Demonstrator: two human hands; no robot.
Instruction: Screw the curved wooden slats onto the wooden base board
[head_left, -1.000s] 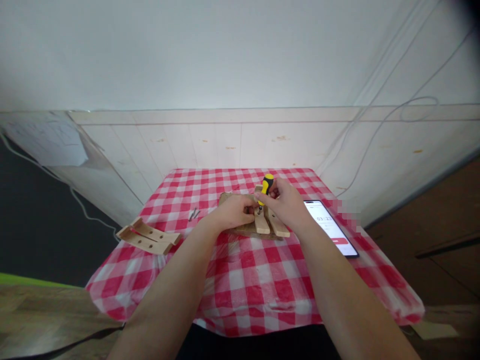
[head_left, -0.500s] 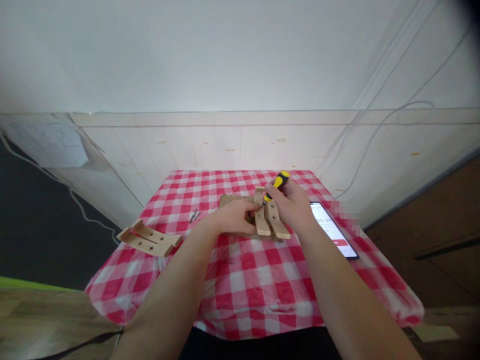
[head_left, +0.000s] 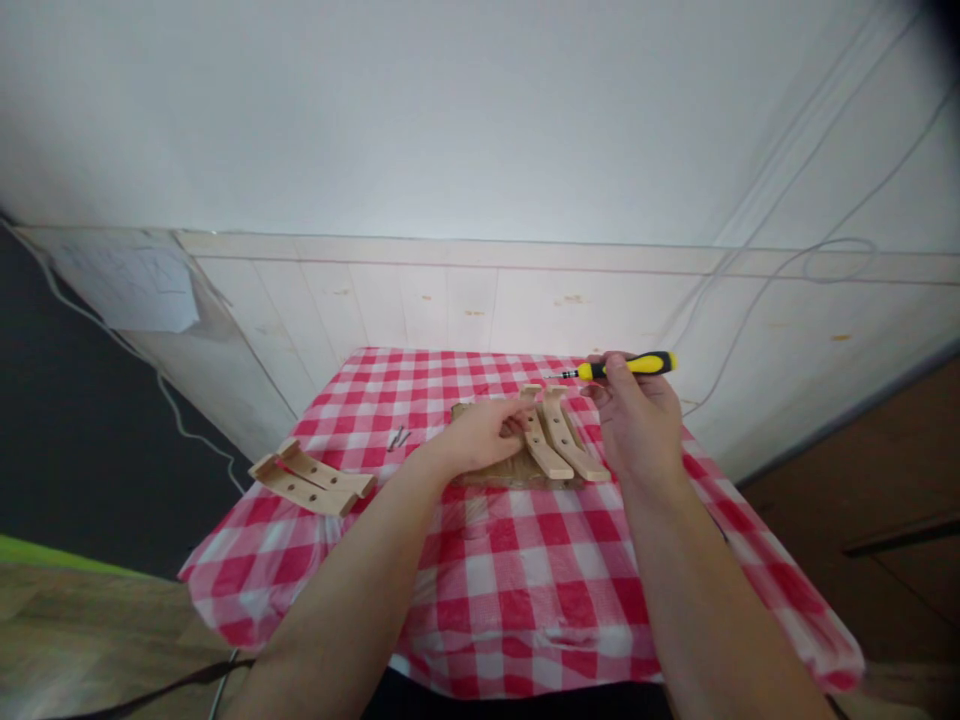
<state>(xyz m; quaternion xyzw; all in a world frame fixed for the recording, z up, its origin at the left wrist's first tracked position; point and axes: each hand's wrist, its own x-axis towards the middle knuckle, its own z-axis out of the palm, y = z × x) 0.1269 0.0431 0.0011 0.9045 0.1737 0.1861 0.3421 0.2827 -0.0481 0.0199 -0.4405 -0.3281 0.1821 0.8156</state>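
Note:
My right hand point(head_left: 637, 420) is closed around a yellow and black screwdriver point(head_left: 626, 366), held level above the table with its tip pointing left. My left hand point(head_left: 480, 435) rests on a brown wooden board point(head_left: 510, 470) and pinches the near end of a pale wooden hook piece point(head_left: 541, 440). A second pale hook piece point(head_left: 574, 445) lies beside it on the board. Both stand on the red and white checked tablecloth point(head_left: 517, 590).
Two more pale wooden pieces point(head_left: 311, 480) lie at the table's left edge. A few small dark screws point(head_left: 399, 438) sit left of the board. White cables point(head_left: 757, 290) hang on the white panelled wall behind. My right arm covers the spot where the phone lay.
My right hand lifted the screwdriver off the wooden piece and swung it right, from upright to level. The left hand stayed on the board. The view shifted slightly.

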